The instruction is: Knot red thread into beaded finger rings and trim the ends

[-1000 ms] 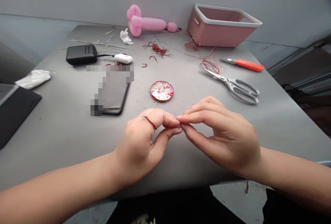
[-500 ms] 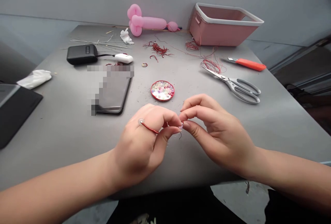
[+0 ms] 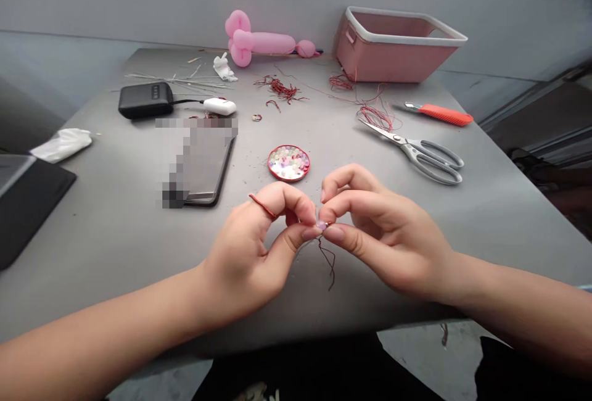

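My left hand (image 3: 250, 253) and my right hand (image 3: 379, 231) meet fingertip to fingertip low over the grey table (image 3: 115, 228). Between the pinched fingertips sits a small pale bead (image 3: 320, 225) on a thin red wire (image 3: 329, 259). A short tail of that wire hangs down below the fingers. The wire is also looped around my left index finger. Just beyond my hands lies a round red lid (image 3: 289, 163) filled with several pale beads.
Grey scissors (image 3: 419, 151) and an orange-handled tool (image 3: 441, 114) lie to the right, red wire scraps (image 3: 374, 116) near them. A phone (image 3: 203, 163), a black power bank (image 3: 145, 99), a pink basket (image 3: 395, 43), a pink balloon (image 3: 259, 42) and a black case (image 3: 28, 197) surround the hands.
The wire that ran up toward the bead lid has been pulled through. Its tail now hangs below my fingertips. Both hands have risen slightly and the bead shows between them.
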Demonstrator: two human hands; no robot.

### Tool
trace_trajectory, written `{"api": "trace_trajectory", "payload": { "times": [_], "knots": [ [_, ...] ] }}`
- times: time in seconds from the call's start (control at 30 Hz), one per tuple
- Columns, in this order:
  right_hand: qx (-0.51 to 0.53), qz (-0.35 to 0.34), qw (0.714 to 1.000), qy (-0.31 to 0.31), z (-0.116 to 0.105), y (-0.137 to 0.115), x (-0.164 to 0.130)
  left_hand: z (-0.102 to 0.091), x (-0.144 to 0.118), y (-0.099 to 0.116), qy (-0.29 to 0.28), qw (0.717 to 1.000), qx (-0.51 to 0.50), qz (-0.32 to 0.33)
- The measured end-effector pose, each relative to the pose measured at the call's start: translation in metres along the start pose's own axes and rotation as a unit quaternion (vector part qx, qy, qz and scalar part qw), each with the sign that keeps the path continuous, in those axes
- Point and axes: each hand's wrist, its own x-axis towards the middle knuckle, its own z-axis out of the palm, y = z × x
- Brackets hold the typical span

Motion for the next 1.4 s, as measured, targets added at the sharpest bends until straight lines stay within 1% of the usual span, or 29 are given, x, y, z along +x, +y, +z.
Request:
{"api": "trace_trajectory", "payload": {
  "times": [0.03,0.07,0.13,0.17,0.2,0.23,0.3,0.37,0.4,0.43,0.47,0.53,0.63,0.7,0.73,0.8,0.87,0.9,1.03,1.17,1.23,1.3,1.33,1.4],
  "knots": [
    [0.066,0.039,0.996,-0.037,-0.001,0.000,0.001,0.000,0.000,0.001,-0.002,1.000,0.001,0.002],
    [0.138,0.075,0.985,-0.073,-0.002,0.001,0.002,-0.001,0.000,0.003,-0.003,1.000,0.005,0.008],
    [0.259,0.121,0.951,-0.120,-0.003,0.001,0.004,-0.002,0.001,0.006,-0.003,1.000,0.017,0.020],
    [0.291,0.130,0.939,-0.129,-0.003,0.000,0.004,-0.002,0.001,0.007,-0.003,0.999,0.024,0.025],
    [0.300,0.133,0.936,-0.127,-0.003,-0.001,0.004,-0.003,0.001,0.009,-0.002,0.999,0.029,0.027],
    [0.288,0.133,0.941,-0.120,-0.004,-0.002,0.004,-0.003,0.001,0.009,0.001,0.999,0.033,0.028],
    [0.220,0.112,0.966,-0.081,-0.005,-0.004,0.003,-0.004,0.002,0.010,0.013,0.999,0.034,0.025],
    [0.103,0.057,0.993,-0.016,-0.004,-0.006,0.001,-0.003,0.002,0.009,0.021,0.999,0.028,0.017],
    [0.036,0.022,0.999,0.014,-0.004,-0.006,0.000,-0.003,0.002,0.008,0.020,0.999,0.024,0.011],
    [-0.031,-0.016,0.999,0.038,-0.003,-0.005,0.000,-0.002,0.002,0.007,0.018,1.000,0.018,0.003],
    [-0.095,-0.053,0.993,0.054,-0.002,-0.005,-0.001,-0.002,0.001,0.007,0.016,1.000,0.013,-0.007],
    [-0.211,-0.125,0.967,0.072,0.000,-0.002,-0.002,0.000,0.002,0.006,0.015,0.999,0.000,-0.034],
    [-0.348,-0.210,0.909,0.098,0.002,0.003,-0.004,0.001,0.002,0.006,0.020,0.996,-0.045,-0.079],
    [-0.397,-0.234,0.881,0.108,0.002,0.005,-0.005,0.002,0.003,0.007,0.020,0.990,-0.084,-0.110],
    [-0.409,-0.239,0.874,0.109,0.002,0.007,-0.006,0.002,0.003,0.008,0.019,0.987,-0.101,-0.127],
    [-0.418,-0.243,0.869,0.107,0.001,0.008,-0.007,0.003,0.004,0.009,0.012,0.980,-0.126,-0.154],
    [-0.407,-0.243,0.874,0.102,0.001,0.009,-0.006,0.003,0.004,0.010,0.002,0.976,-0.140,-0.168],
    [-0.395,-0.238,0.881,0.103,0.001,0.009,-0.006,0.003,0.004,0.010,-0.004,0.975,-0.143,-0.170],
    [-0.310,-0.185,0.928,0.097,0.001,0.006,-0.002,0.002,0.005,0.014,-0.032,0.978,-0.126,-0.164],
    [-0.242,-0.135,0.957,0.088,0.000,0.001,0.000,0.001,0.004,0.015,-0.044,0.984,-0.091,-0.149],
    [-0.195,-0.083,0.970,0.118,-0.003,0.003,0.002,0.002,0.003,0.014,-0.057,0.985,-0.069,-0.150],
    [-0.115,-0.022,0.978,0.171,-0.008,0.009,0.007,0.002,0.003,0.012,-0.060,0.984,-0.058,-0.160],
    [-0.061,-0.002,0.978,0.197,-0.010,0.013,0.010,0.002,0.004,0.011,-0.051,0.983,-0.060,-0.164],
    [0.042,-0.002,0.972,0.229,-0.013,0.024,0.016,0.001,0.005,0.009,-0.022,0.982,-0.072,-0.171]
  ]
}}
